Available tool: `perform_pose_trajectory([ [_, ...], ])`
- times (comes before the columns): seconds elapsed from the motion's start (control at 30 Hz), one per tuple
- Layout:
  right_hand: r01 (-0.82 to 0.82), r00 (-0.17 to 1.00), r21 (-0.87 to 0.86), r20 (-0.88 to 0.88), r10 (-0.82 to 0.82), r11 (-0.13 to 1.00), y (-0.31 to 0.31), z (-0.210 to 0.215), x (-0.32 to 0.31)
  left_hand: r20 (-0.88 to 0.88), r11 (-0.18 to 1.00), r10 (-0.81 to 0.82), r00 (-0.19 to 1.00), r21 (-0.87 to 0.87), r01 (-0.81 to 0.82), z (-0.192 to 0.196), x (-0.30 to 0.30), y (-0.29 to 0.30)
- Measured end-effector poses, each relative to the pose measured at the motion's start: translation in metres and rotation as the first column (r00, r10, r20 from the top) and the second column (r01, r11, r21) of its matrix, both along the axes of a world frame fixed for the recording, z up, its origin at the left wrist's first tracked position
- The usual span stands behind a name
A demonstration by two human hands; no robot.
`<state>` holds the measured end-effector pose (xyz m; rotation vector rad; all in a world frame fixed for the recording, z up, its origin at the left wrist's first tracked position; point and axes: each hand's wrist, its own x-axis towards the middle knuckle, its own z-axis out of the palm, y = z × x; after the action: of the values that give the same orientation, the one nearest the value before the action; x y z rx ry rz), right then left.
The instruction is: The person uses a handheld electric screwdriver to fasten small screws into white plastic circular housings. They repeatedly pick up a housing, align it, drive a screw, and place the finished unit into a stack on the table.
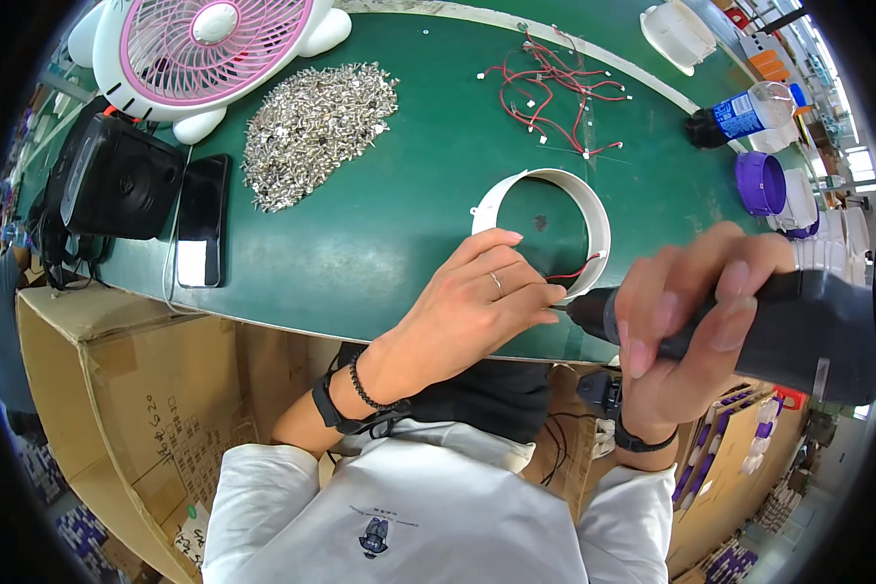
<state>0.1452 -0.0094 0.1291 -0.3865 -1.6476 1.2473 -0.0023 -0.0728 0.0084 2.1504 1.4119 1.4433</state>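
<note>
Our right hand [693, 304] grips a driver [803, 326]. Our left hand [482, 297] curls at the ring's [599, 219] seven o'clock, its hold unclear.

A broad, flat green worktable [380, 209] with a thin edging along its near side takes up the middle of the room. A pale strip [467, 13] bends across its far side. Below the table's near left end stands a large open brown cardboard box [131, 380] with dark markings on one wall. Bright window panes [860, 165] glow well beyond the table's right end. Low to the table's left, purple-and-white stacks [86, 540] perhaps rest on the floor, though the rim blurs them.
</note>
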Motion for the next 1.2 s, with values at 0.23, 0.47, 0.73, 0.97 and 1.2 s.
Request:
perform_pose_trajectory([
  [0.23, 0.035, 0.999, -0.01, -0.017, -0.035, 0.999, -0.005, 0.001, -0.002, 0.037, 0.998, -0.029, 0.999, -0.057, 0.032, 0.002, 0.0, -0.003],
  [0.47, 0.079, 0.996, 0.035, -0.05, -0.077, 0.996, -0.005, 0.009, 0.007, 0.111, 0.993, -0.082, 0.99, -0.075, 0.091, 0.0, -0.004, -0.004],
  [0.73, 0.114, 0.986, 0.056, -0.131, -0.106, 0.992, -0.006, 0.01, -0.006, 0.246, 0.994, 0.018, 0.969, -0.113, 0.01, 0.012, -0.018, -0.012],
  [0.97, 0.088, 0.985, -0.051, -0.146, -0.095, 0.995, -0.004, 0.002, -0.017, 0.157, 0.995, 0.095, 0.983, -0.054, -0.087, 0.012, -0.026, -0.018],
  [1.2, 0.098, 0.994, 0.057, -0.047, -0.096, 0.994, -0.007, 0.002, -0.019, 0.021, 0.994, 0.104, 0.994, -0.041, -0.103, 0.008, -0.028, -0.02],
])
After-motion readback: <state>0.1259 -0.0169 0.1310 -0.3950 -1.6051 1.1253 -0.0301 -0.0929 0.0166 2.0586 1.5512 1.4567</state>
